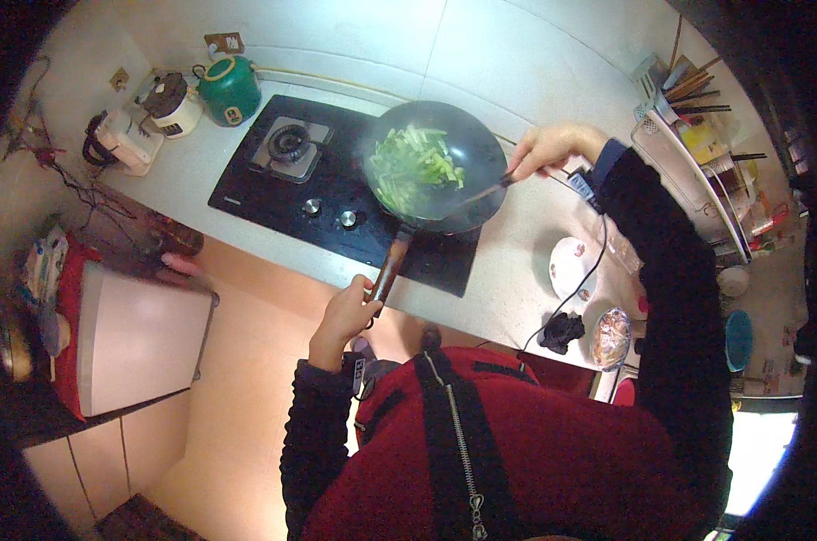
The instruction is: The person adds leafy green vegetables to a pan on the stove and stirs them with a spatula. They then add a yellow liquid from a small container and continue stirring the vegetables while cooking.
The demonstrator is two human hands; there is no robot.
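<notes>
My left hand [349,310] grips the brown wooden handle [393,260] of a dark wok [473,145]. The wok rests over the right side of a black glass gas hob [344,182]. Pale green chopped vegetables [415,162] lie mostly in its left half, with some steam over them. At the wok's right rim, my right hand [550,150] is closed around the handle of a cooking utensil [486,191]. The utensil slopes down into the wok, and its working end is hard to make out near the vegetables.
Left of the hob stand a green pot-shaped appliance [229,91], a cream appliance [173,108] and a white kettle [128,142]. A white bowl [574,269], black cloth [563,333], wrapped food [611,338] and a power strip with a cord [584,189] lie on the right. A dish rack [692,179] stands beyond.
</notes>
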